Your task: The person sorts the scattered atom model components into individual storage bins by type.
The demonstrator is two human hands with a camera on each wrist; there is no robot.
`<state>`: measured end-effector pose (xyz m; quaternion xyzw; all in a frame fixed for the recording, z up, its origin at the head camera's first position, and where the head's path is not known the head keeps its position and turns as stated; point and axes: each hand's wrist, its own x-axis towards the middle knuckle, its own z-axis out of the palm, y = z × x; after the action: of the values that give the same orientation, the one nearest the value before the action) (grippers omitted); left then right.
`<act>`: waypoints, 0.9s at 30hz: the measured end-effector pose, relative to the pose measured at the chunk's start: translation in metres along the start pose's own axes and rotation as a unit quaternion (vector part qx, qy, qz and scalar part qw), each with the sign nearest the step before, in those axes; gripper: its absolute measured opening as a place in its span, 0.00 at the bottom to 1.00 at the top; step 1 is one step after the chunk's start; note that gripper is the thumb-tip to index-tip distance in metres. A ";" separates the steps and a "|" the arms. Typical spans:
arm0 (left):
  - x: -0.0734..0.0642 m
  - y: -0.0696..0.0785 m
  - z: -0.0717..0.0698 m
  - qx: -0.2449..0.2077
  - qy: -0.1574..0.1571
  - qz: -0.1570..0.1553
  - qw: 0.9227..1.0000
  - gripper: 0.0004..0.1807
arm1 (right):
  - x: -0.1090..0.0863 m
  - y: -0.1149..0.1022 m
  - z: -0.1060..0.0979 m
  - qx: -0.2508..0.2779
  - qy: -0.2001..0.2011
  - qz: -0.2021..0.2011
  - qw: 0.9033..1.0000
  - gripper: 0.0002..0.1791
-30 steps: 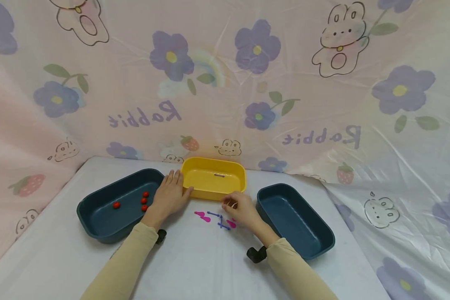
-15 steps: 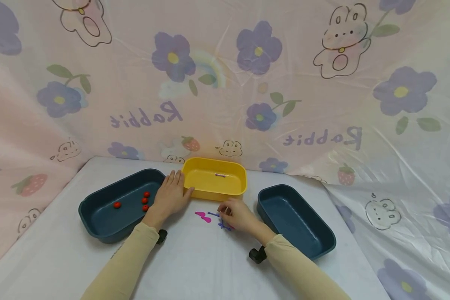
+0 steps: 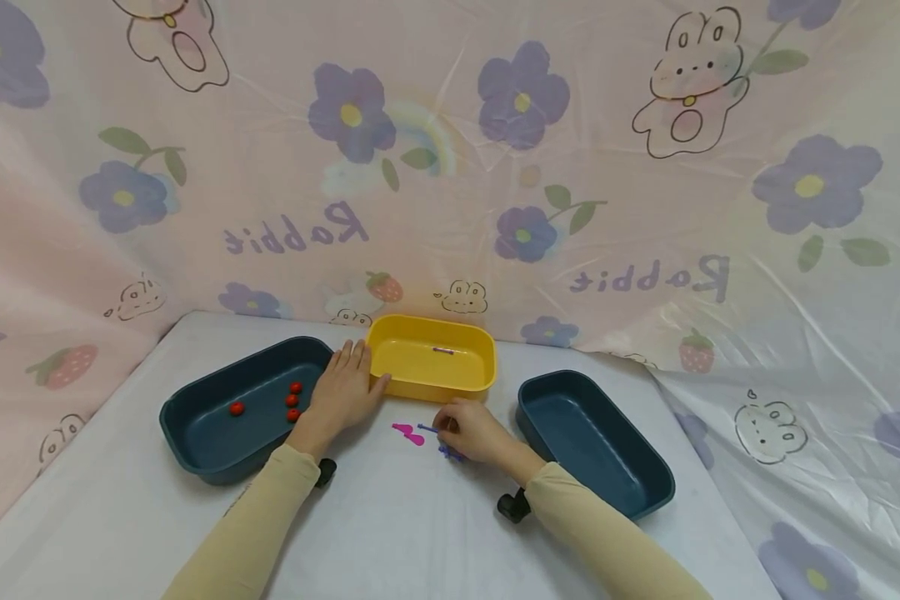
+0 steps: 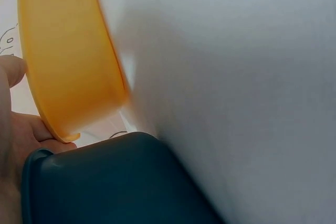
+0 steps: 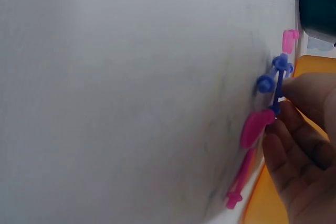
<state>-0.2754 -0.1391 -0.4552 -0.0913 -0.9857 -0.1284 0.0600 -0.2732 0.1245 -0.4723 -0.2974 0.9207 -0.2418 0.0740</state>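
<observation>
In the head view my left hand (image 3: 339, 398) lies with straight fingers against the left end of the yellow tray (image 3: 438, 392), its thumb at the tray's front corner. The left wrist view shows its thumb (image 4: 13, 70) touching the yellow rim. My right hand (image 3: 476, 432) is low over a cluster of small pieces, fingers bent. In the right wrist view, its thumb and fingertips (image 5: 286, 109) pinch a small blue rod with knobbed ends (image 5: 279, 85). Beside it lie another blue rod (image 3: 428, 428) and pink club-shaped pieces (image 3: 415, 438). The right hand partly hides the cluster.
At left stands a dark blue tray (image 3: 217, 475) with several small red round pieces (image 3: 236, 408). Another dark blue tray (image 3: 615, 450) stands at right. One small purple rod (image 3: 443, 351) lies in the yellow tray. A patterned cloth (image 3: 435, 183) hangs behind the white table (image 3: 390, 533).
My right hand has moved slightly left and down onto the small pieces, and its fingers have closed in around a blue rod. The left hand has stayed at the yellow tray.
</observation>
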 end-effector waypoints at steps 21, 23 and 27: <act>0.001 0.001 0.001 0.000 -0.007 -0.004 1.000 0.45 | 0.003 0.000 0.002 -0.005 0.006 -0.024 1.000 0.05; 0.001 0.000 0.001 0.000 -0.007 -0.004 1.000 0.45 | 0.003 0.000 0.001 -0.004 0.007 -0.024 1.000 0.05; 0.001 0.000 0.000 0.001 -0.009 -0.003 1.000 0.45 | 0.002 0.000 0.001 0.000 0.009 -0.024 1.000 0.05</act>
<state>-0.2765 -0.1392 -0.4551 -0.0891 -0.9866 -0.1272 0.0507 -0.2744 0.1224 -0.4730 -0.3176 0.9136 -0.2465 0.0601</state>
